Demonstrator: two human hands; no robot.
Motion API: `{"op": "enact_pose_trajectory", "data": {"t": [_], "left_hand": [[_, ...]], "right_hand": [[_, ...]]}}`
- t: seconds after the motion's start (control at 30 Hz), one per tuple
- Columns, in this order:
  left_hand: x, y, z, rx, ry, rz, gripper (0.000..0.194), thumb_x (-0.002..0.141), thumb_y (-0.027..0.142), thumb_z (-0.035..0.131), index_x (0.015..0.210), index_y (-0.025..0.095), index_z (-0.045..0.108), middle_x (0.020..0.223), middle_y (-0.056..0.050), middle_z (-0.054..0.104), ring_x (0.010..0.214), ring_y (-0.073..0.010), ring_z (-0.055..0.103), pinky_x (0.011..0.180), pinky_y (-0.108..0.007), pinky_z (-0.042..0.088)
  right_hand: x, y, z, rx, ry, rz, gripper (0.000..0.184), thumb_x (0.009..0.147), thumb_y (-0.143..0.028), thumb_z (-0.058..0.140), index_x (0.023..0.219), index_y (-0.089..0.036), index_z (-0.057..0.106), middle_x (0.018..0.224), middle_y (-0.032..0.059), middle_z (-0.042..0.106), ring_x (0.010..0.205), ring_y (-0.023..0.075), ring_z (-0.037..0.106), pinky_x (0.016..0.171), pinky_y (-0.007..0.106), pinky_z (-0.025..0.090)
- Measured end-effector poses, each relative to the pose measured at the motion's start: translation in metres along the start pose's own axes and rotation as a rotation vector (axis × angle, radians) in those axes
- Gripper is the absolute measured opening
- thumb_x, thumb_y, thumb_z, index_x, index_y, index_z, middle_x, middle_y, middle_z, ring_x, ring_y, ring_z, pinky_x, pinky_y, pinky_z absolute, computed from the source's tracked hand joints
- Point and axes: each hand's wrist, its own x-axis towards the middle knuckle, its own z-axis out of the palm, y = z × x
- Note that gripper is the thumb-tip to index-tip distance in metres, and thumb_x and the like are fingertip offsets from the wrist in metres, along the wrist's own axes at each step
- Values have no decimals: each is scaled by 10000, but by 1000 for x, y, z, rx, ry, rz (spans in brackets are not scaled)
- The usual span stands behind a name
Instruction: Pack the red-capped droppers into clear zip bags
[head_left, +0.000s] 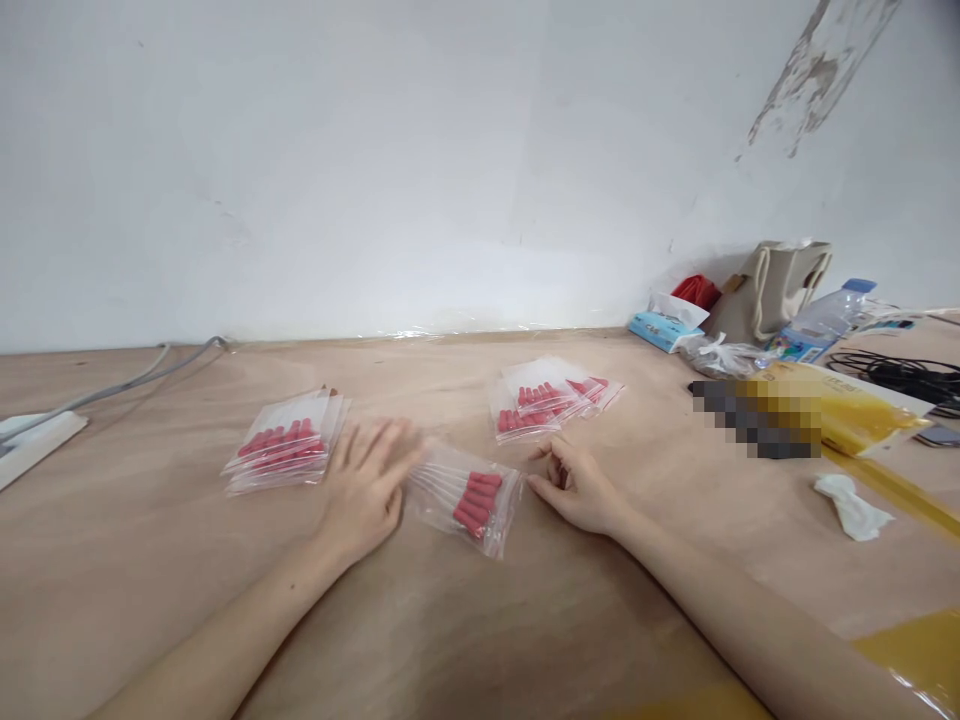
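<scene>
Brown tabletop (pixel 420 640), bagged red bits

Left hand (pixel 364 500) is spread and empty; right hand (pixel 589 490) is loosely curled — can't tell if it's pinching the clear bag (pixel 442 488) between them. Looks like positioning; lifting would need an edge grip. Similar bags (pixel 285 445) sit farther out.

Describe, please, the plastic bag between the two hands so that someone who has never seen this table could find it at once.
On the brown-covered table, look between the person's left hand and right hand. There lies a clear bag with short red pieces side by side. Unlike the bags heaped at left and farther back at right, it lies by itself, nearest the person.
</scene>
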Motion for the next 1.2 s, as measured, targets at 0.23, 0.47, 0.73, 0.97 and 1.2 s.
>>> {"op": "enact_pose_trajectory", "data": {"t": [0.23, 0.47, 0.73, 0.97, 1.2], "left_hand": [[-8, 39, 2, -115, 16, -92, 310, 850, 356, 474, 1111, 216, 567, 1199, -85, 497, 1054, -249, 503, 875, -390, 447], [-6, 28, 9, 28, -116, 34, 350, 862, 184, 388, 1161, 259, 555, 1275, -80, 454, 1171, -294, 408, 960, -509, 338], [-13, 35, 4, -180, -166, 56, 426, 833, 374, 506, 1225, 207, 494, 1285, -94, 459, 1134, -250, 478, 932, -382, 438], [0, 13, 19, -153, -147, 164, 332, 904, 250, 408, 1218, 187, 496, 1256, -83, 504, 1116, -191, 512, 933, -335, 451], [7, -18, 25, 51, 133, 350, 231, 905, 199, 417, 1016, 177, 619, 1014, -49, 651, 887, -152, 631, 801, -274, 529]], "right_hand": [[-4, -7, -1, -62, -175, -229, 413, 756, -189, 551, 1151, -312, 550, 1070, 52, 537, 809, 146, 556, 658, 269, 477], [-3, -5, 8, -45, -153, -324, 311, 810, -180, 494, 1084, -278, 603, 1078, 60, 573, 999, 185, 531, 879, 359, 431], [-4, -12, 17, 67, -94, -312, 389, 795, -129, 457, 1145, -274, 549, 1145, 60, 533, 1003, 156, 543, 824, 298, 480], [20, -3, 30, -224, -34, -469, 246, 849, -167, 416, 975, -207, 623, 964, 79, 608, 854, 146, 578, 736, 268, 478], [48, 3, 36, -466, 142, -720, 187, 839, -129, 455, 816, -168, 636, 793, 52, 643, 694, 132, 541, 634, 265, 412]]}}
